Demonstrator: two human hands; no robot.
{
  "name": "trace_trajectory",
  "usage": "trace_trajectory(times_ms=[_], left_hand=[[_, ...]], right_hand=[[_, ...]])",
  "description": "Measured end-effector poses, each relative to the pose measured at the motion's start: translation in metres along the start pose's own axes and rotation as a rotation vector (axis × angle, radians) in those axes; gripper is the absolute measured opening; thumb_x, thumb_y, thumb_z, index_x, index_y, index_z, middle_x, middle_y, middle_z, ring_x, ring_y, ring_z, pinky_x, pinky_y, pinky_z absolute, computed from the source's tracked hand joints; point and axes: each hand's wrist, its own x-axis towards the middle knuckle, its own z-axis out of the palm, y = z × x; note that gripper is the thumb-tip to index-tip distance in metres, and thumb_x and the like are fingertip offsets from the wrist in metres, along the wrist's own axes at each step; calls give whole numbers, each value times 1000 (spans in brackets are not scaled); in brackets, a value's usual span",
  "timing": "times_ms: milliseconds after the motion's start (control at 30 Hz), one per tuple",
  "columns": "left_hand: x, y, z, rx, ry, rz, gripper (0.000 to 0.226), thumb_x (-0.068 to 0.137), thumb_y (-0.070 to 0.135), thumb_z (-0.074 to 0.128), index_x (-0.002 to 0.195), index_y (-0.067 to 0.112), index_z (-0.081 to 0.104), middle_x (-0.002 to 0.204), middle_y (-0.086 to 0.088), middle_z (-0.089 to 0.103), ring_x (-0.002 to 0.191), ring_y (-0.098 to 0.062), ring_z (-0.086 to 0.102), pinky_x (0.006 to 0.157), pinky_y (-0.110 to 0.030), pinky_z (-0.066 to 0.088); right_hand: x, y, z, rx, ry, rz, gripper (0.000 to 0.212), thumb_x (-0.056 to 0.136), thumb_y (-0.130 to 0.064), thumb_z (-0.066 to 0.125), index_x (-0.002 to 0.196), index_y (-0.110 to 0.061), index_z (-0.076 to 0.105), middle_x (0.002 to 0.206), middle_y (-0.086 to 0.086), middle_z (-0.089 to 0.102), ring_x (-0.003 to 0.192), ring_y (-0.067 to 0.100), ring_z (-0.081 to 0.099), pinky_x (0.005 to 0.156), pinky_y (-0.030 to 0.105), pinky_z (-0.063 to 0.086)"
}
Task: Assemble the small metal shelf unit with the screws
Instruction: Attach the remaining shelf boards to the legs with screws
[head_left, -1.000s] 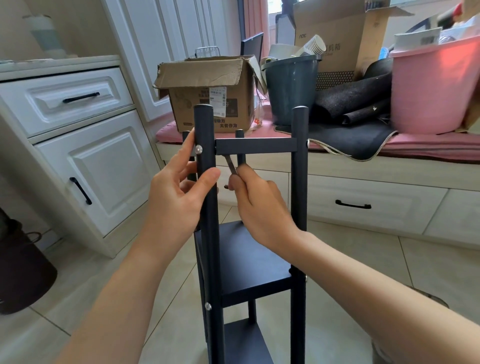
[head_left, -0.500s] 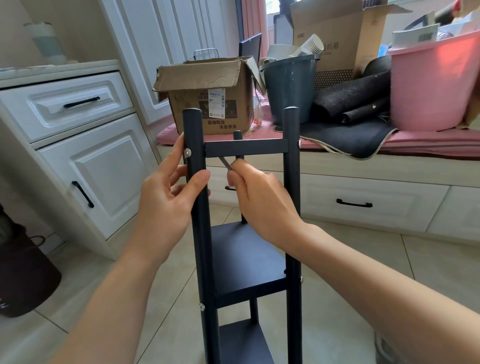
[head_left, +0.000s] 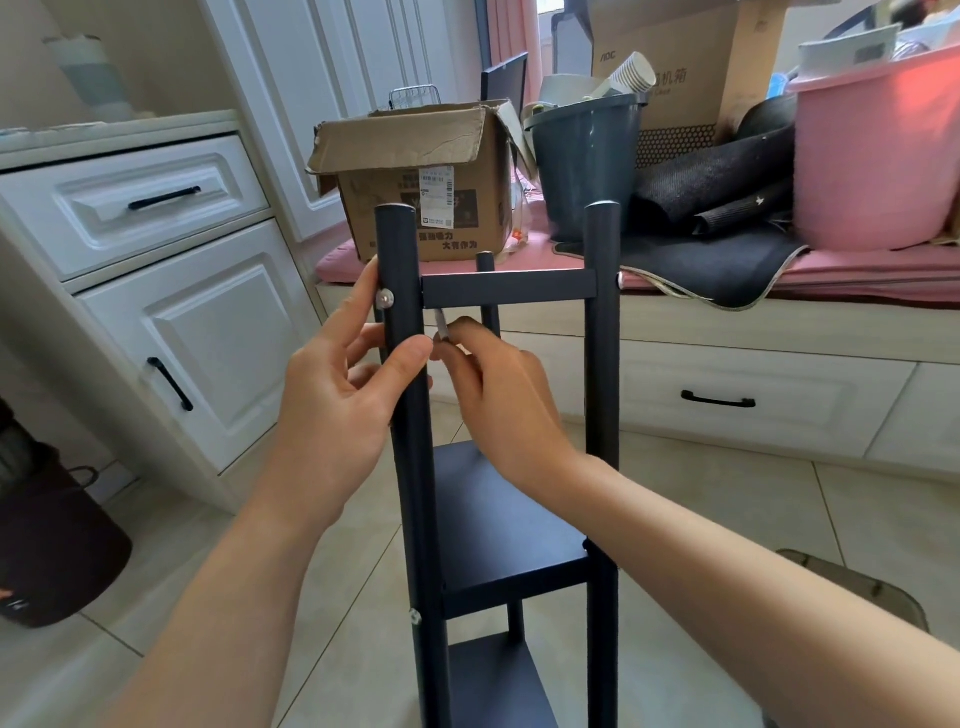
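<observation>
White cabinetry: I see a panelled drawer and door unit (head_left: 156, 291) on my left, with black bar handles.
Window bench: a low cream seat with a pink cushion (head_left: 883, 270) runs across the back, well behind the shelf.
Pink tub: a large pink plastic bucket (head_left: 878, 156) stands on the cushion at far right.
Grey bin: a dark grey plastic bin (head_left: 584, 166) sits on the cushion between the tub and the brown box.
Brown box: an open brown cardboard carton (head_left: 415, 176) with a white label rests on the cushion's left end.
Shelf unit: the tall dark blue metal shelf unit (head_left: 498, 514) stands upright on the tiled floor right in front of me, its round posts joined by a top crossbar (head_left: 509, 290) and two flat shelves lower down.
Left hand: my left hand (head_left: 337, 410) is wrapped round the near left post (head_left: 402, 270), thumb across the front and fingers behind, just below the crossbar.
Right hand: my right hand (head_left: 498, 395) reaches between the posts and pinches a thin silver metal tool (head_left: 442, 326) whose tip points up under the crossbar's left end.
Screws: a silver round-headed screw (head_left: 385, 298) sits in the left post level with the crossbar; another (head_left: 414, 616) sits lower on the same post beside the middle shelf.
</observation>
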Motion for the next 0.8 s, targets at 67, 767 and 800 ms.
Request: trace_trajectory(times_ms=[67,767,800], left_hand=[[0,1,1,12,-3,0,57,96,20,64,127,63,43,105,23,73,107,-11,69,90,-31,59],[3,-1,4,-6,2,7,59,95,19,66,133,58,43,104,22,73,100,-11,71,86,-28,59],[3,-1,4,-8,5,6,60,95,20,66,134,59,42,103,22,73,99,-12,71,84,-29,60]], right_hand=[[0,-1,3,-4,16,-19,21,103,-26,49,98,-13,64,67,-5,59,59,17,53,56,35,46],[-5,2,0,-103,1,3,27,104,-22,45,93,-6,64,67,6,63,58,26,56,57,41,47],[-9,1,-7,-113,-33,4,27,104,-23,44,94,-7,64,68,6,64,57,25,56,58,41,48]])
